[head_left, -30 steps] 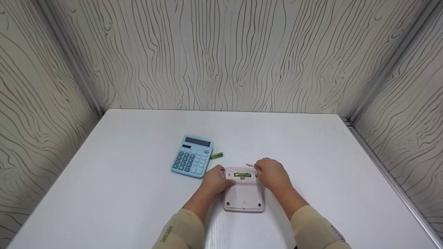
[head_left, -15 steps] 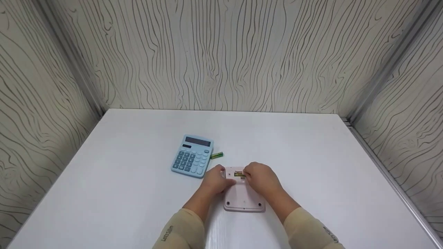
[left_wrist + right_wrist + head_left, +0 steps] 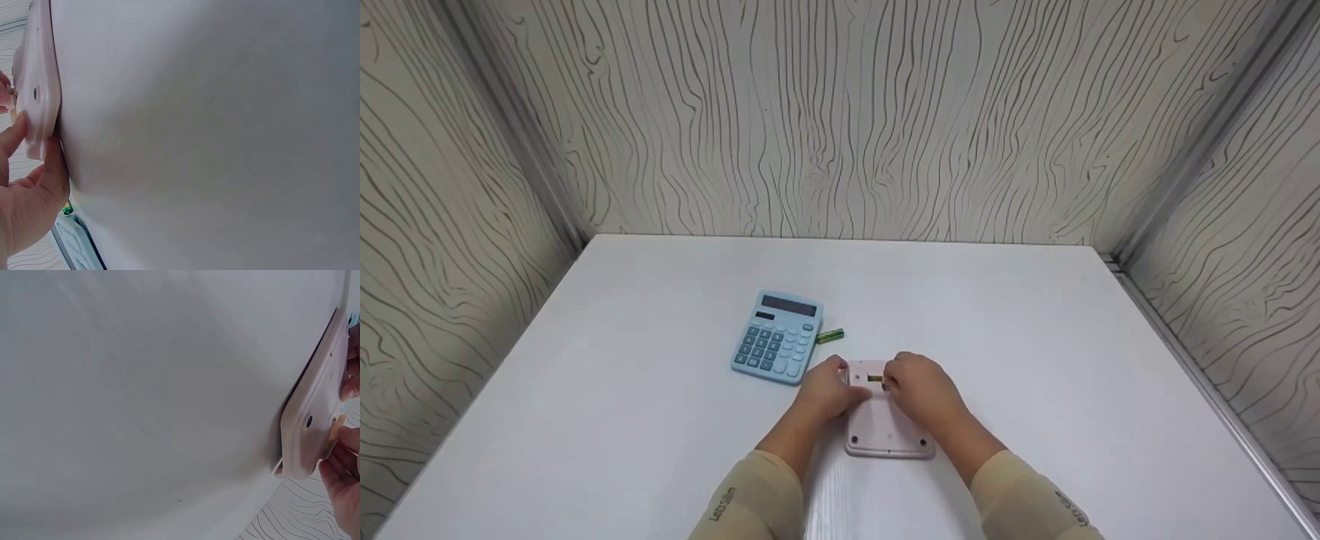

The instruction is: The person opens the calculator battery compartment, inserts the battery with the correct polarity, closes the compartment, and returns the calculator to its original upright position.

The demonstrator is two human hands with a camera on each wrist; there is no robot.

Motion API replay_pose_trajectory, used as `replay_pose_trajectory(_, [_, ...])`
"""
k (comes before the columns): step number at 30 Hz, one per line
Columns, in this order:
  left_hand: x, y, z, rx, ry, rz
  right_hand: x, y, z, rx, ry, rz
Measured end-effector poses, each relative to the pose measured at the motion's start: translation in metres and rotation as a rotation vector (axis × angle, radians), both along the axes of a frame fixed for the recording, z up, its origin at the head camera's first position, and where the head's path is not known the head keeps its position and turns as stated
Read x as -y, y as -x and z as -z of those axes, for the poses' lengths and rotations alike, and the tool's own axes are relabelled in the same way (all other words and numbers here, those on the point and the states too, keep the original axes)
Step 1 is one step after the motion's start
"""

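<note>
A pink calculator (image 3: 889,427) lies face down on the white table, its battery compartment partly in sight with a green battery (image 3: 874,379) inside. My left hand (image 3: 823,391) grips its left edge, thumb on the back and fingers at the side. Over the compartment, my right hand (image 3: 924,386) pinches a small, thin battery cover (image 3: 334,437), which stands tilted against the calculator's back in the right wrist view. In the head view the right fingers hide most of that cover and the right part of the compartment.
A blue calculator (image 3: 777,337) lies face up to the left, beyond my left hand. Against its right side is a loose green battery (image 3: 830,336). Patterned panels (image 3: 840,120) enclose the table (image 3: 622,420) at the back and sides.
My right hand has moved left with the battery cover, from the calculator's upper right corner to over the compartment, hiding part of the battery. My left hand keeps its grip in the same place.
</note>
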State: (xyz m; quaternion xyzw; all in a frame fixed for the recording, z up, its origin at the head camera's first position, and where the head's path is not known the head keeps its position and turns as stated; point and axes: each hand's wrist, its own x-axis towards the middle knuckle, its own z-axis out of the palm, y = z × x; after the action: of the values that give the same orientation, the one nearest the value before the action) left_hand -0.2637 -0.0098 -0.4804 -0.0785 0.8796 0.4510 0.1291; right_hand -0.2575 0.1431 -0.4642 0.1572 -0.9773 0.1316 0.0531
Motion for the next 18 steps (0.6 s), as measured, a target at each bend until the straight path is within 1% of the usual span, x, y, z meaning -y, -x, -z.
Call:
replay_pose_trajectory(3, [-0.0006,0.0001,0.0001,0.002,0.009,0.004,0.0002,0.0,0.0005,-0.005,-0.01,-0.007])
replay_pose_trajectory(8, [-0.0002,0.0003,0.0001,0.0,0.01,0.011,-0.0008,-0.0001,0.0032,-0.044,-0.02,-0.037])
replay_pose_trajectory(11, [0.0,0.0003,0.0,-0.001,0.009,0.012,-0.0013,-0.0011,0.004,-0.058,-0.018,-0.041])
replay_pose_trajectory(14, [0.0,0.0004,-0.0002,-0.004,0.016,0.014,-0.001,-0.0021,0.004,-0.047,-0.019,-0.038])
replay_pose_trajectory(18, [0.0009,0.0006,0.0001,-0.014,0.019,0.024,0.0003,-0.0027,0.0033,-0.01,-0.02,-0.027])
